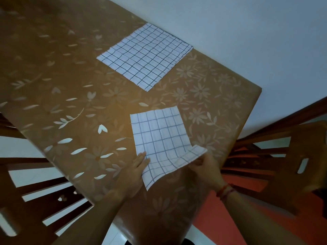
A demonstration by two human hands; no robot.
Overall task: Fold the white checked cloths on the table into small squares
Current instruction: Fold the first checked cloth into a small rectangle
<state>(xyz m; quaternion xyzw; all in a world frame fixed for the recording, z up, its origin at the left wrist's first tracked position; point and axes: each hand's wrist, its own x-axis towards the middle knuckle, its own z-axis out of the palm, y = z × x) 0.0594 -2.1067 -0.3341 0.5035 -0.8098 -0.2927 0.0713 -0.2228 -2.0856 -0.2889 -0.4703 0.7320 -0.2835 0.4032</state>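
Two white checked cloths lay on the table (pixel 70 76) w/ its brown flowered cover. The far cloth (pixel 145 55) was spread flat by the far edge, near the wall, not yet folded. The near cloth (pixel 159 135) sat close to the person, well apart from the far one, mostly flat but its near right corner was up off the surface. The left hand (pixel 136 167) lay w/ straight fingers on that cloth's near left edge, pressing it down, gripping nothing. The right hand (pixel 207 167) pinched the raised corner between thumb and fingers. Step in hand, as I read it: a fold on the near cloth, prob. right side over to left. Next move calls for carrying the corner across while the left hand pins the cloth, then lining up edges by the grid lines and flattening the crease. The far cloth comes after.
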